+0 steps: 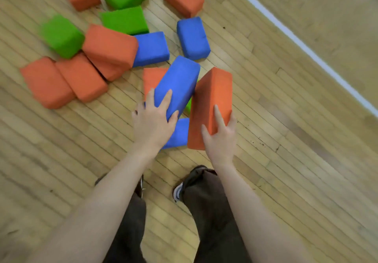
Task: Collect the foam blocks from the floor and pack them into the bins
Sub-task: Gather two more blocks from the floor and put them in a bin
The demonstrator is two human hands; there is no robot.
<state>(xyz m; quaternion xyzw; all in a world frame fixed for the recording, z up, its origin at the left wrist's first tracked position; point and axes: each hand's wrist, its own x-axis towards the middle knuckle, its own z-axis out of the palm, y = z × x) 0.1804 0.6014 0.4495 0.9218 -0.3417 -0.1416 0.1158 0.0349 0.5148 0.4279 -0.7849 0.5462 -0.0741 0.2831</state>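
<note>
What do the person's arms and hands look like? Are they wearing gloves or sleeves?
No gloves and no sleeves in view. Both forearms are bare up to the picture's edge. The left hand and right hand are bare too, with no rings, watch or bracelets showing. Lower down you can see dark brown trousers and dark shoes with white trim.

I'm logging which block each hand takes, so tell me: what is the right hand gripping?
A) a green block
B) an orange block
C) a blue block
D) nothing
B: the right hand grips the near end of a tilted orange block, fingers curled round it, while the left hand holds a blue block.
</note>
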